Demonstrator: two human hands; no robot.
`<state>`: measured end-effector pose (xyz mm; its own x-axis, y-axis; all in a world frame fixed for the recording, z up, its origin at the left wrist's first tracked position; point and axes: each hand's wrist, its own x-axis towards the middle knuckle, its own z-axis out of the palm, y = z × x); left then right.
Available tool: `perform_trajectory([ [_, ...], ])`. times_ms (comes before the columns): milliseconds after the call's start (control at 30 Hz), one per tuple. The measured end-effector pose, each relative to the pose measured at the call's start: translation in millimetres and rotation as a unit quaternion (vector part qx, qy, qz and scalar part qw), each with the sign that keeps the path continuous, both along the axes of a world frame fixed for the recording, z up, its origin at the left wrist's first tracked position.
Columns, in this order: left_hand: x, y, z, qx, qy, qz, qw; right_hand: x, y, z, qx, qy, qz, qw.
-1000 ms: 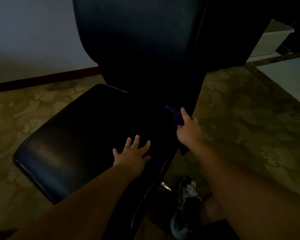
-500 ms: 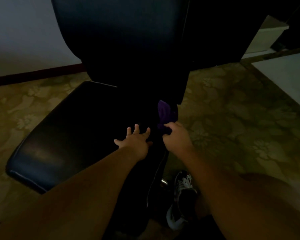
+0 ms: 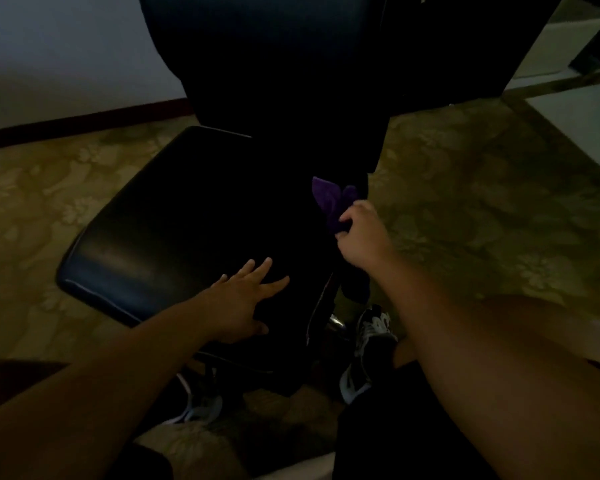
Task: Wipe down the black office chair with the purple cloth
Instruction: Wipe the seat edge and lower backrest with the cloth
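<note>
My right hand (image 3: pixel 361 233) pinches the purple cloth (image 3: pixel 333 202) at the chair (image 3: pixel 174 223) seat's rear edge; left hand (image 3: pixel 243 299), fingers spread, braces it. Wiping seems midway.

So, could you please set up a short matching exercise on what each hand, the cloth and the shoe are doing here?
Things:
1. left hand
2. right hand
3. purple cloth
4. shoe

States:
A. bunched against the chair's edge
B. on the carpet below the seat
C. spread flat on the seat
D. gripping the cloth

Pairs: 1-C, 2-D, 3-A, 4-B
</note>
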<state>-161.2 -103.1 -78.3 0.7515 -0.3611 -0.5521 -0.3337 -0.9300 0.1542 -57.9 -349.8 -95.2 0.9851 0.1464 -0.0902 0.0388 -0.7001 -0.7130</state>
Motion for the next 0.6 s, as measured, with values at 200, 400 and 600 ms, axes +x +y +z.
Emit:
perform_trajectory([
  [200,1,-13,1,0.014,-0.006,0.002,1.0,12,-8,5,-0.039,0.047,0.012,0.998],
  [400,2,-29,2,0.03,-0.015,0.018,0.999,-10,-7,-6,-0.106,0.023,0.005,0.994],
  [600,4,-53,5,0.039,-0.025,0.066,0.997,-38,-1,1,-0.142,0.041,0.033,0.988],
])
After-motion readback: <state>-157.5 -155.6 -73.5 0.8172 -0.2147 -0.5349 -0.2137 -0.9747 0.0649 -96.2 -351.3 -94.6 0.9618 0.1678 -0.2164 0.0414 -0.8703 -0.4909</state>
